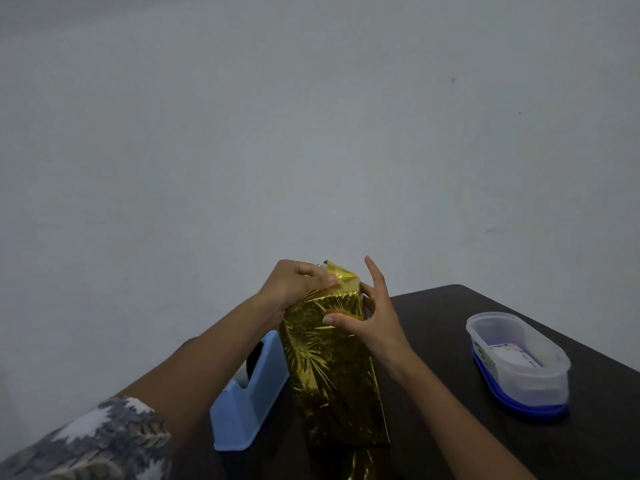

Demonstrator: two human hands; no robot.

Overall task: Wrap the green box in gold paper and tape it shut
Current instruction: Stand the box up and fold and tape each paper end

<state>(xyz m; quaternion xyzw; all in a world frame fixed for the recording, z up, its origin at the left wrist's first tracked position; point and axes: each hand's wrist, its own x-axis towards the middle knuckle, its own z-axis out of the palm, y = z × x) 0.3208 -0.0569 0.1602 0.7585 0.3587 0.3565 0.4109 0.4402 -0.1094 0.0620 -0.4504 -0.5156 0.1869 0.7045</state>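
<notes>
Folding what, reading left to right? (desk)

A patterned sleeve at near left, then a blue tape dispenser just beside the parcel. The left hand pinches the top flap of the gold paper, fingers curled on the fold. The green box is hidden inside the paper, stood on end at mid-table. The right hand clamps the upper end, with the thumb on the near face, fingers round the right edge and the forefinger raised straight. (photographer)

Risks? (desk)

The flap looks untaped. If either hand lets go to reach for tape, the slick foil could spring open. The tall parcel could also topple, as it is steadied only at the top. (photographer)

Setting? (desk)

A dark table, with a clear tub with a blue base at right, well apart from the parcel. A bare grey wall stands behind. (photographer)
</notes>
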